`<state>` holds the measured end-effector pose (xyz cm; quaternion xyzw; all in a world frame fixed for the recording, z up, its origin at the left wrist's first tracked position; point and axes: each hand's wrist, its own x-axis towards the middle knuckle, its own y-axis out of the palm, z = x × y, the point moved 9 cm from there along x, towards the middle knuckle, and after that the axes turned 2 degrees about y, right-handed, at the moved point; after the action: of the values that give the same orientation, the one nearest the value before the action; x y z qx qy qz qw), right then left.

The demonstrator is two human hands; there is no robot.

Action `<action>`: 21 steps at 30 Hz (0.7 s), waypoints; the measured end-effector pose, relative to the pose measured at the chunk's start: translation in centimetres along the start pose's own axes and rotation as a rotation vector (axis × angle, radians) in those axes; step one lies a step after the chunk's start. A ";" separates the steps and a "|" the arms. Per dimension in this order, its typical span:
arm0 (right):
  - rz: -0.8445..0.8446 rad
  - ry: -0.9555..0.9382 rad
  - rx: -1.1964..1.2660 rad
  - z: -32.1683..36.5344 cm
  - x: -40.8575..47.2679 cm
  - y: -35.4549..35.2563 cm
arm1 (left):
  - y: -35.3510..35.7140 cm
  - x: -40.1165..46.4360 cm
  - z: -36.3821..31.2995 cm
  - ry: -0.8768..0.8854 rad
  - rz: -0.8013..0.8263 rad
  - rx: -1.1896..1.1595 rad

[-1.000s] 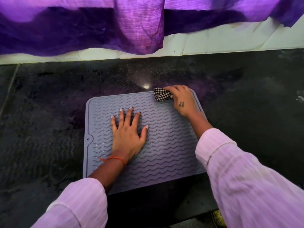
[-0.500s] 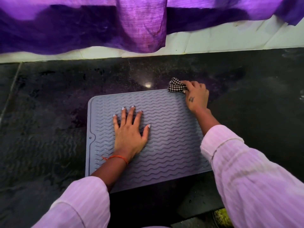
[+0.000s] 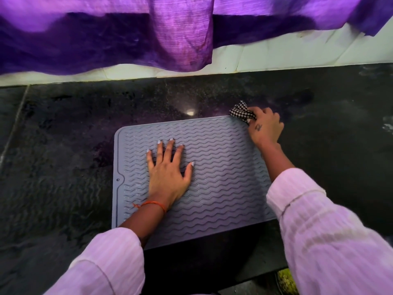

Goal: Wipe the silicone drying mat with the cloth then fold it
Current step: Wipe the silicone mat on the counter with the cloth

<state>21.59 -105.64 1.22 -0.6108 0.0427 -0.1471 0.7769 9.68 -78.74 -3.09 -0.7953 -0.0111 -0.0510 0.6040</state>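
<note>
a: near the middle of the dark table (image 3: pixel 63 167), toward its front edge, the grey mat (image 3: pixel 223 177) lies flat. why the left hand (image 3: pixel 168 177) on it?

b: it's spread wide, palm pressing down, probably so the mat won't slide while being rubbed.

a: and the right hand (image 3: pixel 265 128)?

b: fingers curled, pinching the bunched checked cloth (image 3: pixel 241 112) at the mat's far right corner, likely wiping the rim. folding isn't begun.

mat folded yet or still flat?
Flat. The mat lies spread on the counter, no fold visible; left hand presses it, right hand grips the cloth at its far corner.
</note>
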 end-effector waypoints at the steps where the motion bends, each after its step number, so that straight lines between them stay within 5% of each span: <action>1: -0.011 0.006 -0.009 -0.5 -1.0 0.4 | 0.0 0.0 0.0 0.001 0.003 0.001; 21: -0.059 -0.025 0.019 -4.8 -10.6 -0.9 | 0.1 0.0 -0.1 0.009 0.004 -0.004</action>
<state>10.19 -107.33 -0.29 -0.6060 0.0133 -0.1627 0.7785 9.64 -78.84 -3.12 -0.7963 -0.0067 -0.0537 0.6024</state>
